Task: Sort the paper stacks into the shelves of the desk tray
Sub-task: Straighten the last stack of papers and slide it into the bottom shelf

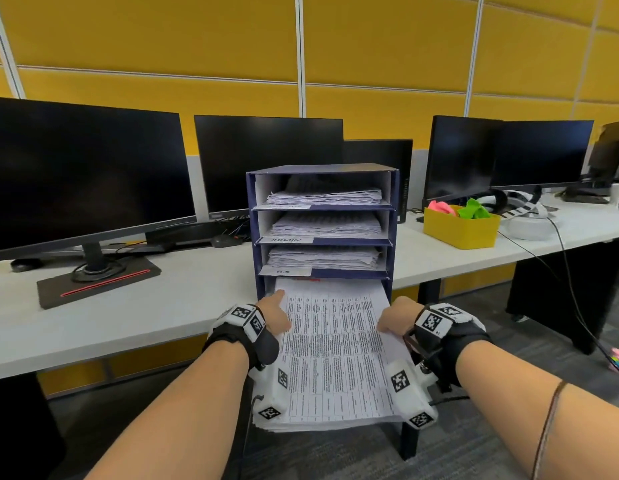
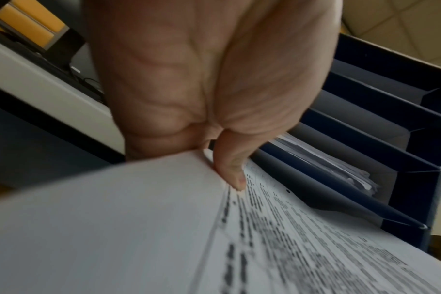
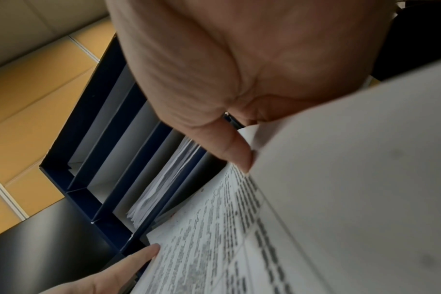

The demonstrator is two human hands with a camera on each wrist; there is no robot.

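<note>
A navy desk tray [image 1: 395, 216] with four shelves stands on the white desk. Its upper three shelves each hold a paper stack [image 1: 323, 197]. A thick stack of printed sheets [image 1: 336, 348] lies with its far end inside the bottom shelf and its near end hanging off the desk edge. My left hand [image 1: 275, 315] grips the stack's left edge, thumb on top [image 2: 230, 175]. My right hand [image 1: 393, 317] grips the right edge, thumb on top [image 3: 237, 151]. In the right wrist view the tray [image 3: 88, 201] fills the left.
Several black monitors [image 1: 83, 174] line the back of the desk [image 1: 183, 299]. A yellow bin [image 1: 460, 230] with pink and green cloth sits right of the tray, beside a white headset [image 1: 524, 220]. Cables hang off the desk at the right.
</note>
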